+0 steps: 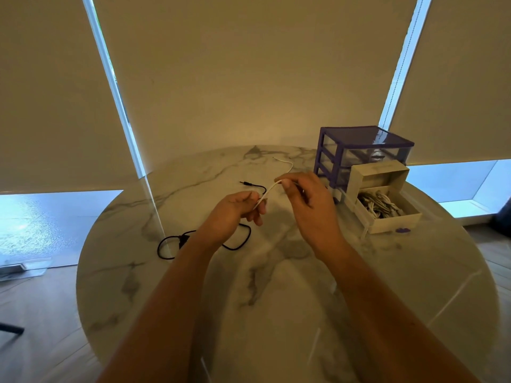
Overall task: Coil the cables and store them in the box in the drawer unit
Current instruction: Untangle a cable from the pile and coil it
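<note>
white cable: held above table, left of drawer unit; taut span slants from near-left up to far-right; free end trails away toward the table's far edge.
left hand: fingers curled, pinching lower end.
right hand: thumb and fingertips pinching upper end.
box: open, in pulled-out drawer, white coils inside.
black cable: loose, left of unit.

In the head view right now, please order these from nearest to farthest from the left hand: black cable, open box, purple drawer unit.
From the left hand:
1. Black cable, beside and just under it.
2. Open box, to the right, holding white cables.
3. Purple drawer unit, far right, behind the box.
</note>
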